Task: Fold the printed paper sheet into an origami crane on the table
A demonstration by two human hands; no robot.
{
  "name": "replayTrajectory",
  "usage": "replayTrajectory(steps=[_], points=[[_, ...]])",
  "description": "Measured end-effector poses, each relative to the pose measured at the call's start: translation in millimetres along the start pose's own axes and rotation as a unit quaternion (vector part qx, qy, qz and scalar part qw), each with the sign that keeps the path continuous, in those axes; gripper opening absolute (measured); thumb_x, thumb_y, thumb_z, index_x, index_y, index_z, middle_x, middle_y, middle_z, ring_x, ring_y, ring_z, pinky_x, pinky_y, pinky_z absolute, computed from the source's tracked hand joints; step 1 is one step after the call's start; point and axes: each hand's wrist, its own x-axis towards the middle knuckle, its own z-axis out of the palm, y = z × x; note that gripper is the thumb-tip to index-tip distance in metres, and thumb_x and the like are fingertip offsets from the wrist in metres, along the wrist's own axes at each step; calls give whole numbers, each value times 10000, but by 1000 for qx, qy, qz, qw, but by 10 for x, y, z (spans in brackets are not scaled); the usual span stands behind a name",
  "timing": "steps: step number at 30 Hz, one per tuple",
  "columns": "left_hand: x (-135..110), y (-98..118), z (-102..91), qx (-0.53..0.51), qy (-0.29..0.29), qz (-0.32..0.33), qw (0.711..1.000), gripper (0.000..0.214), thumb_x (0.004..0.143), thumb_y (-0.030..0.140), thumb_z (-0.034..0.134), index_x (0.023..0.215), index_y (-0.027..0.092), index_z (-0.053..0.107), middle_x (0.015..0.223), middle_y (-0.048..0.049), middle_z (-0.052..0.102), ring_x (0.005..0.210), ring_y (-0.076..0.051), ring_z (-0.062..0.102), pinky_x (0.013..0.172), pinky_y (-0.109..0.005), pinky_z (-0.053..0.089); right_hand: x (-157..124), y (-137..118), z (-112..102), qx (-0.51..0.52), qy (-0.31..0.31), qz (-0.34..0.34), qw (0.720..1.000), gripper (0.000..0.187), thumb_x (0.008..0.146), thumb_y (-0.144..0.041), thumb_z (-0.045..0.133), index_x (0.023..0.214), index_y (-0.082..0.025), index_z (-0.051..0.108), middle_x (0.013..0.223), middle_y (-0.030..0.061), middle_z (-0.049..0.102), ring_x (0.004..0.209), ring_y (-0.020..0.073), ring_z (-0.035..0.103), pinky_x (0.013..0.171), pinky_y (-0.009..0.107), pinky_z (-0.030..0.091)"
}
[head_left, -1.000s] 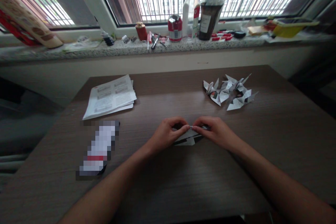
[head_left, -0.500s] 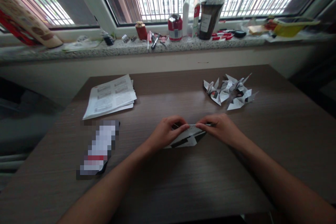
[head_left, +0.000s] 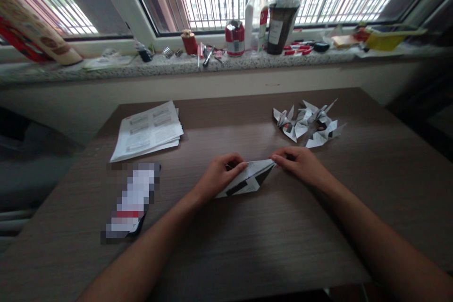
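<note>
A folded sheet of printed paper (head_left: 253, 180), white with black patches, is held just above the brown table between my two hands. My left hand (head_left: 226, 172) pinches its upper left part, thumb on the near face and fingers behind, partly hidden. At the paper's pointed right corner, my right hand (head_left: 297, 163) is closed in a pinch with thumb and forefinger. Beyond my right hand lie several folded paper figures (head_left: 311, 122) in a cluster.
A stack of printed sheets (head_left: 148, 130) lies at the back left of the table (head_left: 226, 245). Nearer, a phone (head_left: 132, 200) with a blurred-out screen rests left of my left arm. Along the windowsill (head_left: 148, 70) stand a red can (head_left: 235, 40), a dark drink cup (head_left: 281, 28) and tools.
My right hand has slid outward to the paper's right corner, uncovering more of the top edge. My left hand has shifted slightly left, and the paper is tilted up at the right.
</note>
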Motion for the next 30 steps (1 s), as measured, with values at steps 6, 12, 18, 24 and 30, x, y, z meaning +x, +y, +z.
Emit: replayTrajectory(steps=[6, 12, 18, 24, 30], points=[[2, -91, 64, 105, 43, 9, 993, 188, 981, 320, 641, 877, 185, 721, 879, -36, 701, 797, -183, 646, 731, -285, 469, -4, 62, -7, -101, 95, -66, 988, 286, 1030, -372, 565, 1121, -198, 773, 1090, 95, 797, 995, 261, 740, 887, 405, 575], [-11, -87, 106, 148, 48, 22, 988, 126, 988, 256, 639, 911, 182, 707, 902, -44, 676, 798, -182, 635, 743, -286, 475, -151, -126, 140, -234, 60, -216, 946, 416, 1079, -328, 504, 1467, -218, 603, 1442, 117, 663, 1334, 279, 614, 1145, 508, 484], [-23, -122, 148, 160, 54, 29, 985, 53, 977, 223, 670, 951, 180, 686, 939, -45, 666, 842, -190, 647, 774, -293, 494, -232, -146, 465, -352, -42, -243, 903, 558, 1090, -389, 472, 1591, -145, 448, 1609, 148, 491, 1497, 277, 456, 1294, 514, 281], [-31, -92, 147, 245, 55, 68, 966, 82, 1021, 243, 641, 1051, 175, 676, 1075, -81, 673, 964, -225, 666, 851, -331, 538, -298, -33, 597, -380, -44, -221, 897, 557, 1095, -386, 450, 1593, -138, 446, 1632, 149, 450, 1489, 296, 466, 1260, 507, 351], [-355, 101, 187, 388, -32, 155, 908, 331, 1101, 247, 460, 1384, 132, 589, 1379, -160, 647, 1237, -300, 633, 1062, -453, 513, -344, 2, 633, -360, -34, -213, 907, 568, 1090, -355, 437, 1622, -158, 399, 1646, 137, 429, 1510, 285, 437, 1257, 499, 361]])
